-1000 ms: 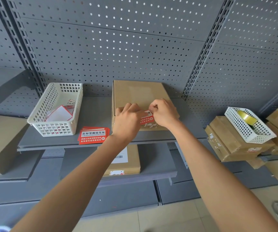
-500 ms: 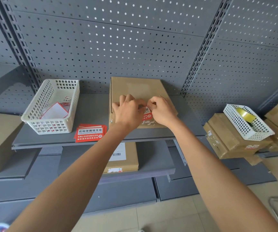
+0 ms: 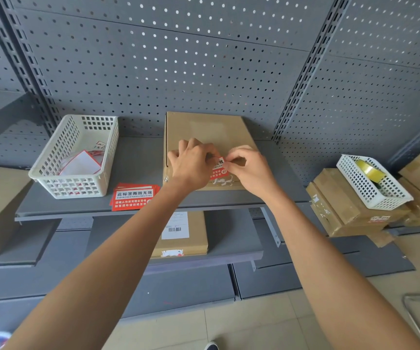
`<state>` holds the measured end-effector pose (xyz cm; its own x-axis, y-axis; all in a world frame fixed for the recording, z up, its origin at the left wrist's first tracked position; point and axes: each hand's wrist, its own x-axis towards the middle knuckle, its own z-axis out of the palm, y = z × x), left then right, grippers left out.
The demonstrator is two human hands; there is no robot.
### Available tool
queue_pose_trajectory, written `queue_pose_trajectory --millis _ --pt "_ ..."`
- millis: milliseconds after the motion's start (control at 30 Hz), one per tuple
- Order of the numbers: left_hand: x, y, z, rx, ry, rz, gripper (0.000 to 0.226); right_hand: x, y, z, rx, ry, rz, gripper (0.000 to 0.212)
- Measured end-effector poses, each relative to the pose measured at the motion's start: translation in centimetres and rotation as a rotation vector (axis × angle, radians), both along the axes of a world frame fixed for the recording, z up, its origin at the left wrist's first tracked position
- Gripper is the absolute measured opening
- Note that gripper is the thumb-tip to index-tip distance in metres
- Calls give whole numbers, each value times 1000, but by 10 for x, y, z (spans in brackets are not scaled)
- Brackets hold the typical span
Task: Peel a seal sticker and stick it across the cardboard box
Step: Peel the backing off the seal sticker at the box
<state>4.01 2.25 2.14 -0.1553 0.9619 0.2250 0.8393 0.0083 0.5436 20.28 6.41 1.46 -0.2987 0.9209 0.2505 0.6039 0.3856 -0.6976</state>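
Pressing: both hands work on the front edge of the cardboard box point(image 3: 205, 130).
Seal sticker point(image 3: 218, 170): red, on the box's front edge, between the hands.
Left hand point(image 3: 191, 166): fingers curled onto the box; its grip cannot be told.
Right hand point(image 3: 250, 170): fingertips pinching the sticker's upper corner.
Shelf point(image 3: 138, 157): grey; red sticker stack point(image 3: 133, 197) just left of the box.

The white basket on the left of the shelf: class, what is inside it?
Inside the white basket lie loose white sheets with red edges and a small red-and-white scrap. The basket's front wall partly hides whatever lies along the bottom.
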Motion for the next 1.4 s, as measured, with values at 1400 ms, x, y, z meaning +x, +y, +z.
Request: queue_pose_trajectory --millis 1400 --pt "-8 -6 -8 73 49 -83 29 -1 -6 -4 -48 153 10 9"
